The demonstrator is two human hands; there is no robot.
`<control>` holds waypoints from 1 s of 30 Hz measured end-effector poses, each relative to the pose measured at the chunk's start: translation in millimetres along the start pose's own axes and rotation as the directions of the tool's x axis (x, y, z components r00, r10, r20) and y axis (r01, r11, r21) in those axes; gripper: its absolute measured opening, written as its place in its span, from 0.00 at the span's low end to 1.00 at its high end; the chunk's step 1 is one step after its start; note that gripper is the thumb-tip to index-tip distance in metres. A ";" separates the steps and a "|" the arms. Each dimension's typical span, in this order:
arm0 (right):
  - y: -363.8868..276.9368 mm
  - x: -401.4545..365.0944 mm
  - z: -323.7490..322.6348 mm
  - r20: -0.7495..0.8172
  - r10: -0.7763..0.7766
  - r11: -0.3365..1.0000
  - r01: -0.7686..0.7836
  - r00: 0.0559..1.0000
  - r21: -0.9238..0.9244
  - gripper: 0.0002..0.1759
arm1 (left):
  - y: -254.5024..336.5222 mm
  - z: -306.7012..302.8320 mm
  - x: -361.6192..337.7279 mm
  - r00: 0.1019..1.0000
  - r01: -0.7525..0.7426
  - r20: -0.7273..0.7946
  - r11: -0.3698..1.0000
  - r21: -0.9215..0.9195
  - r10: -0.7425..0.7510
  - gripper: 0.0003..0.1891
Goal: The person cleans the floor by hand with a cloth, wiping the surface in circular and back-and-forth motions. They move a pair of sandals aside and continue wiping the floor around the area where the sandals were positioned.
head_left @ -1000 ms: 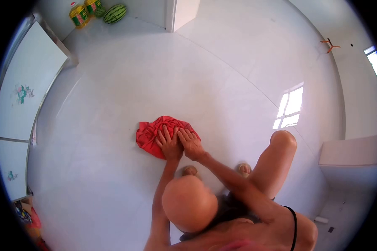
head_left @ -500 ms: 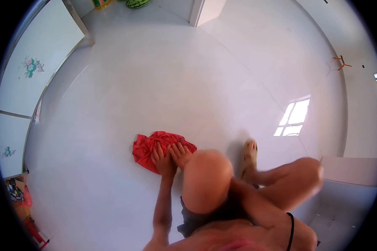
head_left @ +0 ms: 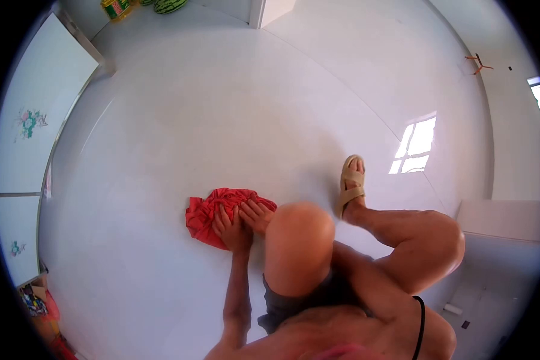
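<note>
A bunched red cloth (head_left: 213, 213) lies crumpled on the glossy pale floor. My left hand (head_left: 231, 231) presses down on its near side, fingers stretched out and spread. Beside it, my right hand (head_left: 255, 216) rests on the cloth's right part, also with fingers extended flat. My bent knee (head_left: 300, 249) hides the right wrist and forearm. Both hands are close together, almost touching, and the cloth's left and far edges stick out beyond the fingers.
My foot in a tan sandal (head_left: 352, 186) stands to the right. White cabinets with flower prints (head_left: 33, 123) line the left side. Watermelons (head_left: 170, 5) and a yellow oil bottle (head_left: 115, 9) sit at the far wall. A door frame edge (head_left: 257, 15) juts out at the back.
My sandalled foot has moved forward on the floor, and the view has shifted slightly. Both hands stay on the red cloth, which has barely moved in the picture.
</note>
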State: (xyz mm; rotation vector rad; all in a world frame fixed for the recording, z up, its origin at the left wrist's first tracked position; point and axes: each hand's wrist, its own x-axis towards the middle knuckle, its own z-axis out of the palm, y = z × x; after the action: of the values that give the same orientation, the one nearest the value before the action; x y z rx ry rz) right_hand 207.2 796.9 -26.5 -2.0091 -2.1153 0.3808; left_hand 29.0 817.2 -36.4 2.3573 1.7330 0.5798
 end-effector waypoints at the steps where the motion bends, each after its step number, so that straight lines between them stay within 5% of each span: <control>1: 1.5 0.0 -1.3 -0.004 0.008 1.000 -0.008 1.000 0.006 0.42 | -0.5 1.6 -0.7 1.000 0.003 -0.001 1.000 0.031 -0.003 0.22; 24: 11.9 4.4 -13.8 -0.019 0.088 0.994 -0.086 0.996 0.064 0.40 | -9.6 20.7 -9.8 0.999 -0.031 -0.014 0.964 0.265 0.036 0.19; 30: 12.3 3.7 -12.6 -0.007 0.087 0.994 -0.086 0.996 0.063 0.40 | 7.2 5.9 -3.4 0.999 0.007 -0.048 0.980 0.200 0.002 0.18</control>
State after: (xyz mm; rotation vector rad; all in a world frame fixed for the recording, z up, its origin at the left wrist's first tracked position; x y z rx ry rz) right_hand 222.6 801.7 -18.7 -2.0678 -1.9898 0.4437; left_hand 36.9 812.3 -39.9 2.4921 1.8971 0.4851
